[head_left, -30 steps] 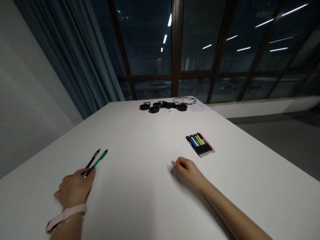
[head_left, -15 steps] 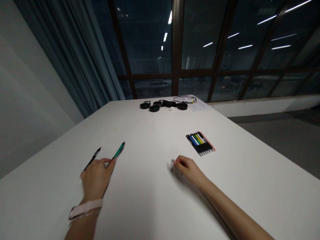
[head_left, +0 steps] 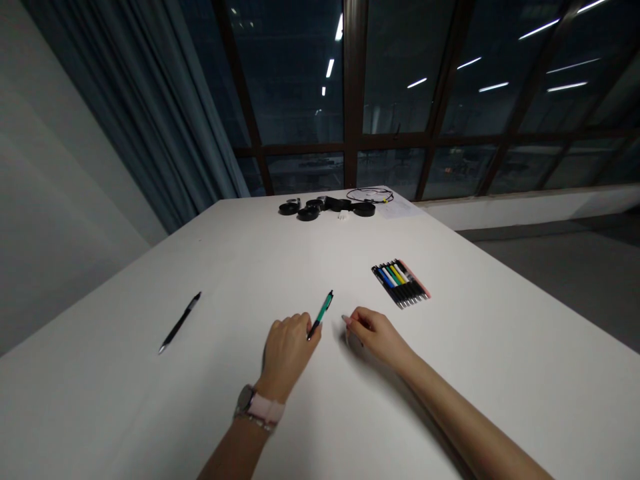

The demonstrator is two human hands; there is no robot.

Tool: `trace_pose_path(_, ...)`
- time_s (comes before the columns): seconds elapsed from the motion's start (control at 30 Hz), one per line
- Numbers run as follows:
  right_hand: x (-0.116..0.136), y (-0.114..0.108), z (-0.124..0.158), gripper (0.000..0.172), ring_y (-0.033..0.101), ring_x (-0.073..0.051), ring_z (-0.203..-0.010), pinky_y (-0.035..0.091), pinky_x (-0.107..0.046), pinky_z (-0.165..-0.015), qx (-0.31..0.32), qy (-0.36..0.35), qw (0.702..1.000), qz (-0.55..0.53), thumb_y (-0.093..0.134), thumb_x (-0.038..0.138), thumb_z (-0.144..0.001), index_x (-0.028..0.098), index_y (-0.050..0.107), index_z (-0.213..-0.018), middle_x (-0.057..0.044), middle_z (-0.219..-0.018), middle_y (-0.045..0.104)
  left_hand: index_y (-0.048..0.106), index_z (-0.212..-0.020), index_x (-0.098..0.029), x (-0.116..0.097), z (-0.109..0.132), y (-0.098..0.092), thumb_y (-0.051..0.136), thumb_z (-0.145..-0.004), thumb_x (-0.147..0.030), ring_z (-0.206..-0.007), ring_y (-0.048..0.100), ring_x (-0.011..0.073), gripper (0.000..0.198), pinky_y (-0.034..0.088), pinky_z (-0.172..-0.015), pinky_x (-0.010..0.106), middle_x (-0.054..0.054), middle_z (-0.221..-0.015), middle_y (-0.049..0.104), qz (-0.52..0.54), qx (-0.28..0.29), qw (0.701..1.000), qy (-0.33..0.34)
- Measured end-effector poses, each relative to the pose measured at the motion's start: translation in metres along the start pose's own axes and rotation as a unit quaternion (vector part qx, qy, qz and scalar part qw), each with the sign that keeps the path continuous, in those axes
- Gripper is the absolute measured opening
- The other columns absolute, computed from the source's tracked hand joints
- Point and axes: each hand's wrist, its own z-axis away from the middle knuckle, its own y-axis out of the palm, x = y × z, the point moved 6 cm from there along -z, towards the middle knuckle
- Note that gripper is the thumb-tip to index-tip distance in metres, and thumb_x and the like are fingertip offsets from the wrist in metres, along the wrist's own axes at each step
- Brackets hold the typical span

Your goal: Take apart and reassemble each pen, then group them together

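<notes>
My left hand [head_left: 293,343] is closed in a pinch on the lower part of a green and black pen [head_left: 324,311], whose tip end points down towards the table. The pen's green barrel leans up and to the right. Just right of it, my right hand [head_left: 377,333] is loosely curled, thumb and fingertips drawn together, with no object visible in it. A black pen [head_left: 180,323] lies by itself on the table to the left.
On the white table [head_left: 225,267], a row of several pens [head_left: 401,283] with blue, white, green and yellow barrels lies at the right beside a pink strip. Black round items [head_left: 309,213], a cable [head_left: 370,195] and a paper sheet [head_left: 400,209] sit at the far end.
My left hand has moved right with the green pen, away from the black pen and close to my right hand. My right hand has stayed almost in place.
</notes>
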Motion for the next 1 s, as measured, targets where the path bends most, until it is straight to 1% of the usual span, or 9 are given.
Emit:
trace_pose_path(0.13,0.003,-0.002,0.001,0.032,0.043,-0.012,-0.055,0.030,-0.024,-0.053,-0.005,-0.008,1.000,0.006,0.047,0.044,-0.088,0.020,0.049,-0.068,0.004,-0.058,0.048,0.056,-0.068,-0.020,-0.004,0.001,0.003,0.044,-0.092,-0.041,-0.068,0.061,0.0210,0.034,0.031,-0.067,0.033,0.004,-0.068,0.066,0.031,0.014,0.999,0.008)
trace_pose_path(0.2,0.002,-0.002,0.000,0.032,0.043,-0.012,-0.055,0.030,-0.024,-0.053,-0.005,-0.009,1.000,0.010,0.047,0.045,-0.089,0.020,0.050,-0.068,0.004,-0.058,0.048,0.056,-0.066,-0.021,-0.006,0.001,0.005,0.039,-0.094,-0.042,-0.067,0.060,0.0197,0.038,0.031,-0.067,0.032,0.003,-0.068,0.065,0.074,0.018,0.997,0.013)
trace_pose_path(0.3,0.000,-0.003,0.000,0.031,0.044,-0.012,-0.055,0.031,-0.024,-0.053,-0.007,-0.009,1.000,0.014,0.047,0.044,-0.088,0.020,0.051,-0.068,0.003,-0.058,0.050,0.055,-0.065,-0.021,-0.005,0.001,0.008,0.031,-0.096,-0.035,-0.065,0.058,0.0174,0.042,0.032,-0.065,0.030,0.002,-0.069,0.065,0.165,0.033,0.986,0.001)
trace_pose_path(0.4,-0.001,-0.005,-0.001,0.032,0.045,-0.013,-0.055,0.031,-0.024,-0.053,-0.016,-0.005,1.000,0.024,0.047,0.044,-0.089,0.020,0.052,-0.068,0.003,-0.058,0.051,0.054,-0.063,-0.022,0.006,-0.001,0.009,0.030,-0.095,-0.037,-0.060,0.056,0.0157,0.042,0.031,-0.062,0.028,-0.001,-0.063,0.061,0.246,0.034,0.968,-0.045)
trace_pose_path(0.5,-0.001,-0.008,0.000,0.033,0.045,-0.013,-0.056,0.031,-0.024,-0.053,-0.029,0.004,0.999,0.033,0.046,0.045,-0.088,0.020,0.053,-0.068,0.003,-0.058,0.050,0.049,-0.059,-0.023,0.024,-0.001,0.006,0.032,-0.093,-0.042,-0.053,0.052,0.0147,0.042,0.030,-0.059,0.027,-0.004,-0.053,0.052,0.274,0.008,0.957,-0.096)
trace_pose_path(0.6,-0.001,-0.011,0.000,0.034,0.044,-0.013,-0.056,0.030,-0.024,-0.053,-0.041,0.011,0.998,0.036,0.045,0.046,-0.088,0.021,0.051,-0.065,0.003,-0.057,0.050,0.045,-0.058,-0.023,0.036,0.000,0.003,0.032,-0.092,-0.044,-0.052,0.049,0.0144,0.043,0.029,-0.058,0.027,-0.004,-0.051,0.048,0.270,-0.015,0.956,-0.118)
trace_pose_path(0.67,-0.001,-0.012,0.000,0.036,0.043,-0.013,-0.055,0.030,-0.024,-0.053,-0.046,0.016,0.998,0.036,0.045,0.047,-0.088,0.021,0.050,-0.064,0.003,-0.057,0.050,0.043,-0.057,-0.023,0.035,0.001,0.002,0.033,-0.092,-0.046,-0.052,0.048,0.0142,0.043,0.028,-0.057,0.027,-0.004,-0.051,0.048,0.250,-0.019,0.961,-0.114)
trace_pose_path(0.8,0.000,-0.011,-0.001,0.037,0.043,-0.013,-0.055,0.030,-0.024,-0.053,-0.045,0.019,0.998,0.037,0.044,0.047,-0.089,0.021,0.049,-0.064,0.003,-0.056,0.050,0.042,-0.056,-0.023,0.019,0.001,0.002,0.035,-0.092,-0.047,-0.052,0.046,0.0138,0.044,0.027,-0.058,0.027,-0.003,-0.055,0.052,0.182,-0.017,0.980,-0.074)
trace_pose_path(1.0,0.004,-0.010,0.000,0.036,0.044,-0.012,-0.055,0.031,-0.024,-0.054,-0.041,0.020,0.998,0.036,0.044,0.047,-0.089,0.021,0.049,-0.065,0.004,-0.056,0.049,0.050,-0.062,-0.022,-0.003,0.000,0.005,0.036,-0.093,-0.050,-0.060,0.055,0.0165,0.044,0.030,-0.065,0.030,0.000,-0.063,0.062,0.111,-0.012,0.993,-0.028)
